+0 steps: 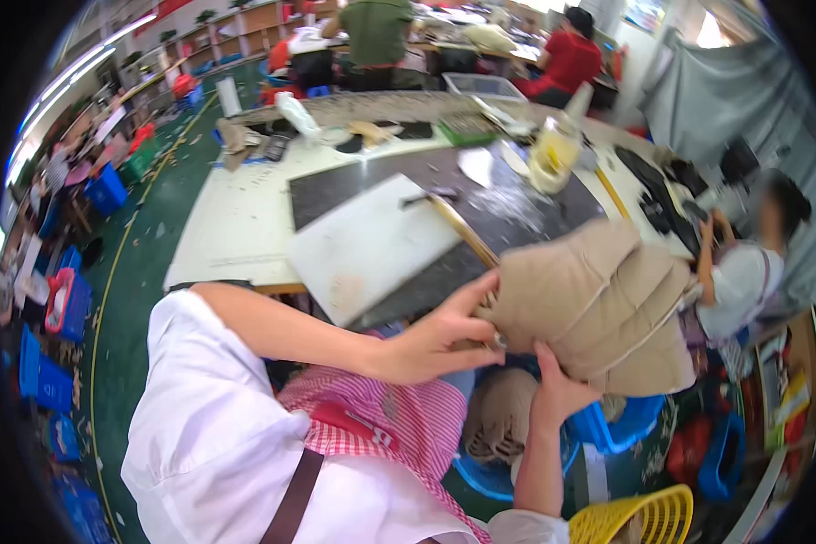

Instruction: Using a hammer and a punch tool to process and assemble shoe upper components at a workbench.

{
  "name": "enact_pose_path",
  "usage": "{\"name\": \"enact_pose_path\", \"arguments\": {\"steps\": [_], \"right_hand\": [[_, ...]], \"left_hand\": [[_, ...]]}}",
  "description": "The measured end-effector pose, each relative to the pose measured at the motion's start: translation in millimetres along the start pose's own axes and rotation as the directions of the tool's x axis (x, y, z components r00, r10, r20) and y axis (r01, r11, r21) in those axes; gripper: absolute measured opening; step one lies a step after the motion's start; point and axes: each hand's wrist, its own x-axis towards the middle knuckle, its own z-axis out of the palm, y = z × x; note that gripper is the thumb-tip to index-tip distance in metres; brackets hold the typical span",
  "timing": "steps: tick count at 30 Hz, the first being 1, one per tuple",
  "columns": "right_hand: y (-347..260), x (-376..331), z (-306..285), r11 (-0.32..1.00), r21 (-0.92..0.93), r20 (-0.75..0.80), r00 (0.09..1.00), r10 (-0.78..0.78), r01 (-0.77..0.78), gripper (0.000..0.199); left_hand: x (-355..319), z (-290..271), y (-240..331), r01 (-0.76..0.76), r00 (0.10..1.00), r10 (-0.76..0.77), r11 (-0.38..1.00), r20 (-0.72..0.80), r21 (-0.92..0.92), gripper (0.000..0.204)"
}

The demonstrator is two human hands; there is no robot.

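Note:
A thick stack of beige, layered pieces that look like shoe uppers (598, 308) is held up over the near edge of the table. My left hand (444, 335) grips its left end, fingers curled at the edge. From below, my right hand (560, 388) supports it with the thumb up along the front; its other fingers are hidden behind the stack. Just beyond the stack lies a hammer (462, 228) with a wooden handle. Beneath my hands, similar beige pieces (501, 408) sit in a blue basket (490, 485).
A white board (372, 245) lies on a dark mat (335, 192) on the table. A jar with yellow contents (553, 161) and a green tray (469, 129) stand farther back. A yellow basket (666, 519) is at lower right. A person (743, 276) works at the right; others sit beyond.

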Motion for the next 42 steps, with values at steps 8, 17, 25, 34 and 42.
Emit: {"name": "enact_pose_path", "arguments": {"steps": [8,17,25,34,42], "right_hand": [[29.9,59.0,285.2,0.765,0.51,0.708,0.698,-0.112,-0.394,0.045],[77.4,58.3,221.1,0.568,-0.376,0.779,0.582,-0.233,0.732,0.034],[119.0,76.0,184.7,0.517,-0.491,0.815,0.58,-0.013,0.701,0.032],[90.8,59.1,169.9,0.95,-0.308,0.636,0.754,0.164,0.053,0.017],[87.2,33.2,135.5,0.91,-0.306,0.515,0.755,0.406,-0.28,0.015]], "left_hand": [[-23.2,-229.5,-0.6,0.108,0.938,0.25,0.441,-0.238,0.891,0.012],[-98.1,-332.5,-125.1,0.309,0.908,0.075,0.543,-0.412,0.781,0.015],[-84.6,-320.5,-134.5,0.284,0.924,0.124,0.415,-0.363,0.865,0.01],[-80.8,-339.2,-159.5,0.421,0.647,0.394,0.529,-0.652,0.737,0.01],[-109.2,-315.3,-176.3,0.54,0.805,-0.109,0.541,-0.583,0.645,0.019]]}}
